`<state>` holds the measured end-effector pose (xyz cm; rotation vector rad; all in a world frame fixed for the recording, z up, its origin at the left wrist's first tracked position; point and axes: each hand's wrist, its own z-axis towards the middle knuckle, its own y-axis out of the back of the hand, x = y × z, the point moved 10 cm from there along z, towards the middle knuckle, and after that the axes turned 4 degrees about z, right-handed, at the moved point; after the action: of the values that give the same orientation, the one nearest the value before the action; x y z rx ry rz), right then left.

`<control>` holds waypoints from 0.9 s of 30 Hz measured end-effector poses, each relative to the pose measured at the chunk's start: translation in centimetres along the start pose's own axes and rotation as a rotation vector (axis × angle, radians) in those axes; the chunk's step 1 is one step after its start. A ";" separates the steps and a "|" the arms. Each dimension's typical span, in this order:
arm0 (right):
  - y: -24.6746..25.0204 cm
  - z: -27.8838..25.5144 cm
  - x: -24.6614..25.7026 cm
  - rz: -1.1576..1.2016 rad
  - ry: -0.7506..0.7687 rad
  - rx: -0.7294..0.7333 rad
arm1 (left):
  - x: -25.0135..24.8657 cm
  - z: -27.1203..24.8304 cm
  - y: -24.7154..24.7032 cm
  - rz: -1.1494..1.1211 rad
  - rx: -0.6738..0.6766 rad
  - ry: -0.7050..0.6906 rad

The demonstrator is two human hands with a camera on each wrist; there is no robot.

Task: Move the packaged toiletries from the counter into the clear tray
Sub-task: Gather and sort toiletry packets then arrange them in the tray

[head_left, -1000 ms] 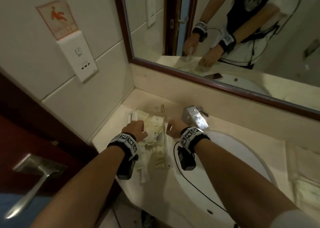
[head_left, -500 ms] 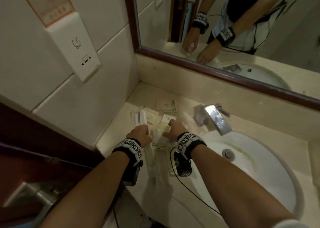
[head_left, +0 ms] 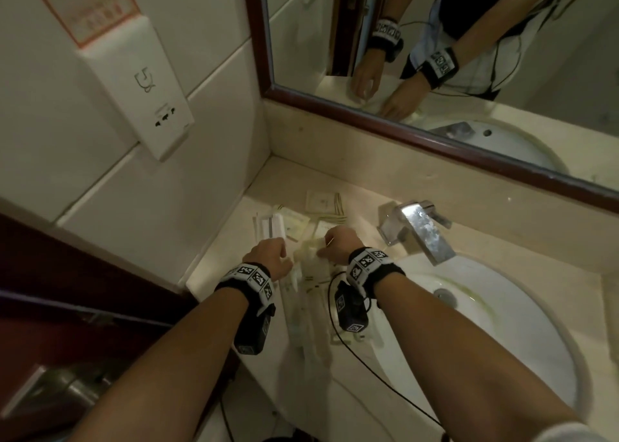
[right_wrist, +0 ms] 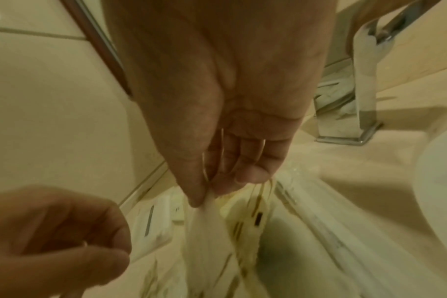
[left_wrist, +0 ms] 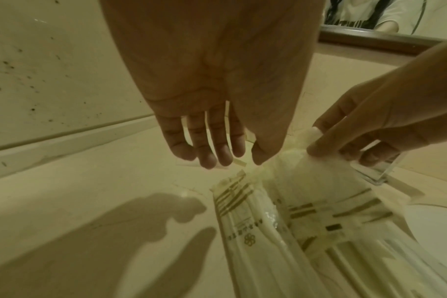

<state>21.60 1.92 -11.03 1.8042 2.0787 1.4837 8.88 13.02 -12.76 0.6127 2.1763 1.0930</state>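
Observation:
Several cream packaged toiletries point(head_left: 311, 284) with gold stripes lie heaped on the counter left of the sink. My right hand point(head_left: 330, 244) pinches the top of a soft white packet point(right_wrist: 204, 219) between thumb and fingers, over the heap. Just under that hand shows a corner of the clear tray point(left_wrist: 378, 175), seen from the left wrist. My left hand point(left_wrist: 232, 161) hovers beside it with relaxed fingers and holds nothing. More packets, white point(head_left: 268, 227) and square point(head_left: 321, 202), lie farther back on the counter.
A chrome tap point(head_left: 418, 230) stands right of the hands, above the white sink point(head_left: 502, 358). The tiled wall with a socket plate point(head_left: 147, 89) is close on the left. A framed mirror point(head_left: 435, 140) runs along the back.
My right hand has moved left from near the tap onto the heap and pinched a white packet. The left hand has stayed beside the heap.

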 end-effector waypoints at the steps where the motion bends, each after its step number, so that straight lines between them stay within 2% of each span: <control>1: 0.4 -0.1 -0.1 0.005 0.007 0.016 | -0.3 0.1 0.1 -0.002 -0.002 -0.003; 4: 2.3 -0.6 -1.1 0.013 0.024 -0.006 | -2.0 0.5 0.4 -0.007 -0.006 -0.036; 13: 10.7 -3.4 -5.5 0.124 0.078 -0.360 | -9.0 2.6 -0.5 0.036 -0.030 -0.150; 21: 11.7 -3.3 -6.9 0.275 0.151 -0.347 | -11.6 4.2 -2.0 0.190 -0.099 -0.140; 25: 12.1 -3.3 -6.3 0.332 0.206 -0.346 | -11.0 5.1 -3.2 0.127 -0.024 -0.086; 27: 12.2 -3.5 -5.8 0.328 0.220 -0.347 | -11.0 5.3 -2.9 0.130 -0.056 -0.096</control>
<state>30.86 -6.15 -4.47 1.9775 1.5121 2.0554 19.94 7.22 -14.05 0.7742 2.0403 1.1637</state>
